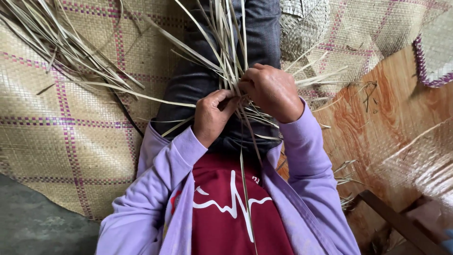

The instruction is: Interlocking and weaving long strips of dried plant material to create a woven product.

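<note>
Both my hands meet over my lap on a bundle of long dry leaf strips [222, 52]. My left hand [213, 115] pinches several strips where they cross. My right hand [272, 90] is curled over the same crossing point, gripping strips from the other side. The pale strips fan up and outward from my hands, and one long strip [245, 184] hangs down over my red shirt. I wear lilac sleeves and dark trousers.
A woven mat [71, 141] with purple check lines lies on the left, with a loose pile of strips [61, 42] on it. A woven basket piece [304, 23] sits above my right hand. Wood-pattern flooring [396, 108] and a purple-edged mat [436, 52] are at right.
</note>
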